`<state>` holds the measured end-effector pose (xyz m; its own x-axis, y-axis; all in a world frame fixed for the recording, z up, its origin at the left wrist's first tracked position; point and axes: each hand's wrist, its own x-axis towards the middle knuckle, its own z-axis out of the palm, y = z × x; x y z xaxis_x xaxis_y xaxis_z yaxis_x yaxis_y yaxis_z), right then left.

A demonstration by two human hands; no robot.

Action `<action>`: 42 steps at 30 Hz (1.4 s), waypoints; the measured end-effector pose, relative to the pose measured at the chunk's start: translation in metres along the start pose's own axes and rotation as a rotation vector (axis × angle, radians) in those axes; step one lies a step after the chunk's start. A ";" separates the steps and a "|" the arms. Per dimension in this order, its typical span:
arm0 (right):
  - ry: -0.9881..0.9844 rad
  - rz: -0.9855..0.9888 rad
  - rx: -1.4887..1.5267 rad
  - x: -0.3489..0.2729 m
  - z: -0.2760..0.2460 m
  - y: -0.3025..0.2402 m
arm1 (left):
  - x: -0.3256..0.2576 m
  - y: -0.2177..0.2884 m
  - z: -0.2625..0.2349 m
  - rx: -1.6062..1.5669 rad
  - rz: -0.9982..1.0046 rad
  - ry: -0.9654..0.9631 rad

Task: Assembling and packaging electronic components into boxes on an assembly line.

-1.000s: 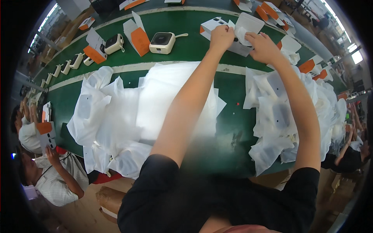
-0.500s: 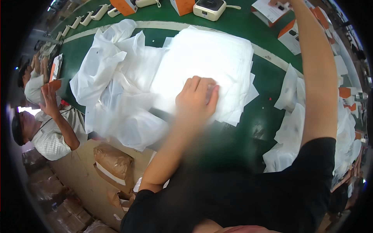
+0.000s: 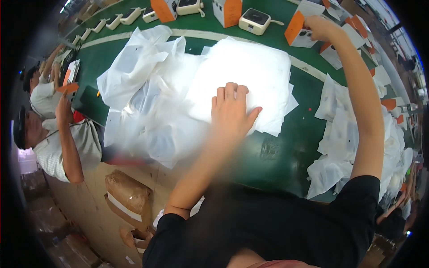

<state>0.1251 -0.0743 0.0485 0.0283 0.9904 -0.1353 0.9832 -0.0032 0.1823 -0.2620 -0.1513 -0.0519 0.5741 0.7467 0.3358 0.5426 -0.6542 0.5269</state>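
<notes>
A thick stack of thin white sheets or flat bags lies on the green table. My left hand rests flat on its near part, fingers stretched and thumb out. At the far right, my right arm reaches out and my right hand closes on the side of an orange and white printed box, which stands upright. Part of the fingers is hidden by the hand itself. Crumpled translucent plastic bags lie left of the stack, touching it.
Cream-coloured devices with straps stand along the far side, among other orange and white boxes. More translucent bags pile up at the right. Two people work at the left. A brown paper-wrapped package sits below, left of me.
The box under my right hand has gone from tilted to upright, and that hand has come down its side. My left hand has spread its fingers on the stack. The view has shifted slightly.
</notes>
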 end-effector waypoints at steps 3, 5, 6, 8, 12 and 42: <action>-0.019 0.086 -0.030 -0.018 -0.042 -0.010 | -0.006 -0.002 -0.001 -0.032 0.018 -0.021; -0.151 0.153 0.001 -0.024 -0.105 -0.062 | -0.009 -0.006 0.000 -0.064 0.035 0.006; -0.224 0.093 0.023 -0.021 -0.127 -0.098 | -0.010 -0.011 0.000 -0.059 0.031 -0.003; 0.070 -0.152 0.591 0.030 -0.084 -0.071 | -0.005 -0.011 0.000 -0.172 0.156 -0.026; 0.027 0.246 0.512 0.108 -0.002 -0.061 | 0.000 -0.006 0.004 -0.196 0.168 -0.089; 0.506 0.184 2.357 -0.189 0.064 -0.246 | 0.004 0.028 -0.022 -0.972 -0.081 0.144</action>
<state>-0.1109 -0.2696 -0.0328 0.4246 0.9045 -0.0410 -0.5316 0.2124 -0.8199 -0.2577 -0.1642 -0.0187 0.4424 0.8345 0.3285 -0.2002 -0.2652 0.9432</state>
